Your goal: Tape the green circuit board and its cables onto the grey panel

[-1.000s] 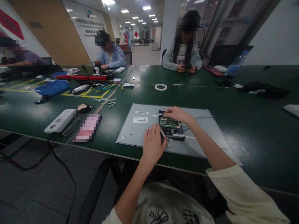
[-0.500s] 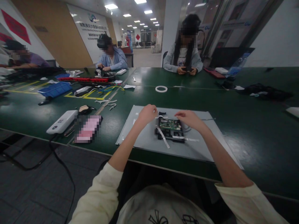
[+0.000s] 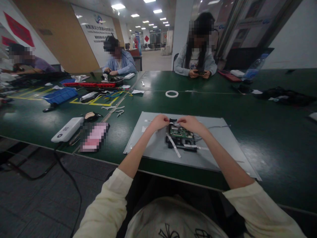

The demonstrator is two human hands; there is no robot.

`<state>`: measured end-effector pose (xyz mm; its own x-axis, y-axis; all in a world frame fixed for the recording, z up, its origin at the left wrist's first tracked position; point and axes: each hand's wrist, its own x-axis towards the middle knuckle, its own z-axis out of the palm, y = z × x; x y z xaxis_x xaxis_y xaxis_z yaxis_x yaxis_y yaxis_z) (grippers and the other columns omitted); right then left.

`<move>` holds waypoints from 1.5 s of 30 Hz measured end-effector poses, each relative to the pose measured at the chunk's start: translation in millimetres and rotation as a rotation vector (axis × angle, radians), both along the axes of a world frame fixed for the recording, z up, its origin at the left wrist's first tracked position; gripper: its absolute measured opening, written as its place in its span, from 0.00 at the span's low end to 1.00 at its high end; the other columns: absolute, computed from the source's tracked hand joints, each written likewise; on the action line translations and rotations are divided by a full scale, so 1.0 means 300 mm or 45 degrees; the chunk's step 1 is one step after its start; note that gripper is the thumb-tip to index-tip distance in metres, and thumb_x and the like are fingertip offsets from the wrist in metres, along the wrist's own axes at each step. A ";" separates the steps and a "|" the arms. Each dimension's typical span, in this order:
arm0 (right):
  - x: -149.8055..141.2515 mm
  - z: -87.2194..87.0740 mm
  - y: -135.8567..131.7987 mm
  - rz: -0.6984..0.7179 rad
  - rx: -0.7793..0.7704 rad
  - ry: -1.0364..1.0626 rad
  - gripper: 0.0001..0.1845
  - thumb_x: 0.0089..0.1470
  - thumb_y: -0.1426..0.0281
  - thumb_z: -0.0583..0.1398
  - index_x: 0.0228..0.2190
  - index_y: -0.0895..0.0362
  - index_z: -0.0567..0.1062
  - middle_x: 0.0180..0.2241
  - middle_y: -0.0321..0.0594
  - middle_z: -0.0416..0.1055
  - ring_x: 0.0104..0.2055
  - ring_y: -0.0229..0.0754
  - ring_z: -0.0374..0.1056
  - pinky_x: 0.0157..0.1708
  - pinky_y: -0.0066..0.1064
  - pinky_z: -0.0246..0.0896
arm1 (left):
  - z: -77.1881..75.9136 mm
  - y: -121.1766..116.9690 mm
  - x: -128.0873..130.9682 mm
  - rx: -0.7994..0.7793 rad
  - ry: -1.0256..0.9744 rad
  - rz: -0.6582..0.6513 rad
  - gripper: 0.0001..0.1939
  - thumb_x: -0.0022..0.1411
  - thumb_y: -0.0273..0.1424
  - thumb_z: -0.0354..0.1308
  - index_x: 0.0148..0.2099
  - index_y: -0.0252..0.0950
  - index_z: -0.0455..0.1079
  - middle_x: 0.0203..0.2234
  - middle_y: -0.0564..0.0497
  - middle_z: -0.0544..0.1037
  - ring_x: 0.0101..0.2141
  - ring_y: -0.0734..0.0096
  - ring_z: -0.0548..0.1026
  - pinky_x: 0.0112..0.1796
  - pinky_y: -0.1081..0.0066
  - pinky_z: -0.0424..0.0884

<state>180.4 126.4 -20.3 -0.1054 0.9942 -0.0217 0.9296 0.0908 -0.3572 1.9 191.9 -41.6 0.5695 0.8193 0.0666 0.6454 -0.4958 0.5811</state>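
Observation:
A large grey metal panel (image 3: 151,145) lies flat on the table before me. On it rests a black plastic bracket (image 3: 189,149) carrying a green circuit board (image 3: 182,132). A short white tape strip (image 3: 173,124) crosses the bracket's upper left corner. My left hand (image 3: 159,122) is closed, fingertips pinched at the strip's left end. My right hand (image 3: 190,124) is also closed, its fingertips on the strip's right part above the board. A second tape strip (image 3: 175,147) hangs off the bracket's lower left, and a third tape strip (image 3: 190,145) extends right along the bottom.
On the left are a white power bank (image 3: 68,129), a pink phone (image 3: 96,137), torn tape pieces (image 3: 120,113) and a blue bin (image 3: 60,95). A tape roll (image 3: 171,94) lies beyond the panel. Grey cables (image 3: 213,127) run rightward. Other people sit across the table.
My left hand has gone from the bracket's lower left to its upper left corner. My right hand drew back rightward, then returned to the strip. The lower left strip is now uncovered.

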 end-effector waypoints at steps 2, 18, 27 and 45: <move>-0.012 -0.004 0.009 0.013 -0.006 -0.004 0.15 0.52 0.73 0.54 0.36 0.57 0.79 0.38 0.40 0.76 0.40 0.40 0.69 0.37 0.23 0.57 | -0.005 0.002 0.001 -0.005 -0.009 0.000 0.11 0.52 0.27 0.54 0.34 0.30 0.76 0.28 0.48 0.79 0.32 0.69 0.74 0.35 0.75 0.67; -0.025 -0.027 0.056 -0.053 -0.043 -0.032 0.12 0.48 0.73 0.57 0.34 0.58 0.78 0.34 0.39 0.76 0.37 0.38 0.70 0.32 0.22 0.57 | -0.016 0.003 -0.003 -0.010 -0.017 -0.019 0.10 0.52 0.28 0.54 0.33 0.31 0.76 0.27 0.50 0.78 0.31 0.70 0.73 0.36 0.74 0.68; -0.013 0.006 0.032 -0.121 0.024 -0.053 0.10 0.47 0.72 0.58 0.33 0.59 0.78 0.34 0.41 0.75 0.38 0.40 0.70 0.35 0.24 0.59 | -0.016 -0.011 0.002 0.060 0.019 0.038 0.08 0.50 0.24 0.55 0.32 0.32 0.75 0.29 0.49 0.77 0.33 0.69 0.73 0.37 0.73 0.68; 0.154 -0.004 -0.396 -0.105 -0.021 0.182 0.11 0.48 0.64 0.57 0.31 0.54 0.76 0.35 0.39 0.73 0.37 0.40 0.69 0.37 0.29 0.63 | -0.020 -0.019 -0.006 0.138 0.049 0.111 0.04 0.49 0.26 0.57 0.31 0.32 0.71 0.27 0.50 0.74 0.30 0.71 0.70 0.33 0.73 0.65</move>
<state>226.7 7.5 -21.4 -0.0267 0.9992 -0.0288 0.8734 0.0094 -0.4869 0.1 186.0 -47.7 0.5000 0.8551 0.1369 0.7094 -0.4952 0.5015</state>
